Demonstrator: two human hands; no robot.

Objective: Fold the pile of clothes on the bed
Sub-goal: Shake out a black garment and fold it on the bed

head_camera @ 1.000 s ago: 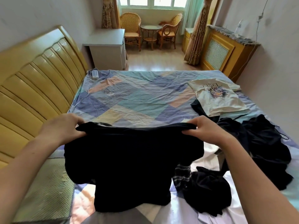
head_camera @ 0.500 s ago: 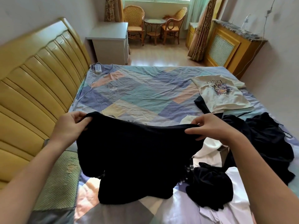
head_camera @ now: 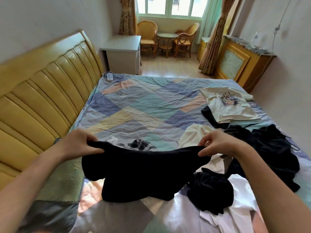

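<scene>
— Holding a black garment [head_camera: 139, 172] up by its top edge, both hands are busy: the left hand [head_camera: 79, 145] has its fingers curled round one corner at centre left of the frame, and the right hand [head_camera: 217, 145] pinches the other at centre right.

— So where's the pile?

— Lower right of the frame, on the bed [head_camera: 143, 105]: a dark heap [head_camera: 269, 148], a black bundle [head_camera: 212, 190] nearer the bottom and some white cloth [head_camera: 193, 135] between. One cream printed T-shirt [head_camera: 228, 105] lies flat at the upper right.

— How should this one go?

— I'd say pull the corners apart until the sagging edge runs straight, then lay it flat on the bare patchwork sheet in the middle, away from the heap, before folding.
</scene>
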